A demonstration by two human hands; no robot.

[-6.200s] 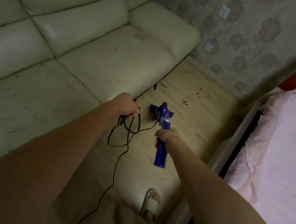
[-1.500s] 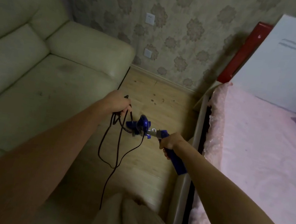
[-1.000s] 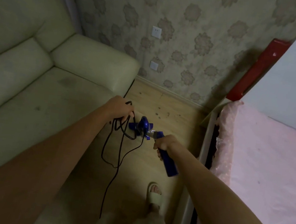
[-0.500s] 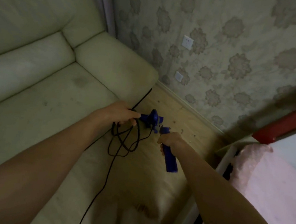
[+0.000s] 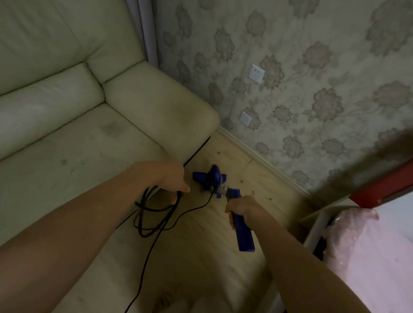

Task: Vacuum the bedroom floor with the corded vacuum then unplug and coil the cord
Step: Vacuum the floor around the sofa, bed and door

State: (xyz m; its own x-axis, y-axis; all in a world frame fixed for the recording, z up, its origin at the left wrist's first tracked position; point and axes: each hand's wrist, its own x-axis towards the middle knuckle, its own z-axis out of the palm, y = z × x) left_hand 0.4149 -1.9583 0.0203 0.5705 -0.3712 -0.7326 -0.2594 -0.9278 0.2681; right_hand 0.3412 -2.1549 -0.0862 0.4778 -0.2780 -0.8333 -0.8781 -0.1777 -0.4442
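A small blue handheld vacuum (image 5: 212,180) hovers over the wooden floor (image 5: 214,249), its nozzle end pointing away toward the wall. My right hand (image 5: 239,206) grips its blue handle, which sticks out below my fist. My left hand (image 5: 171,179) holds several loose loops of the black cord (image 5: 151,217) just left of the vacuum. One strand of cord runs from the loops to the vacuum body; another trails down across the floor toward me and out of view.
A pale leather sofa (image 5: 61,116) fills the left side. A bed with a pink cover (image 5: 379,271) and red headboard (image 5: 402,177) stands on the right. Two white wall outlets (image 5: 257,73) sit on the flowered wallpaper ahead. My foot (image 5: 163,304) shows at the bottom.
My view has swung left and up from the bed toward the sofa and wall. My hands have kept their grips; the cord loops hang lower and looser under my left hand.
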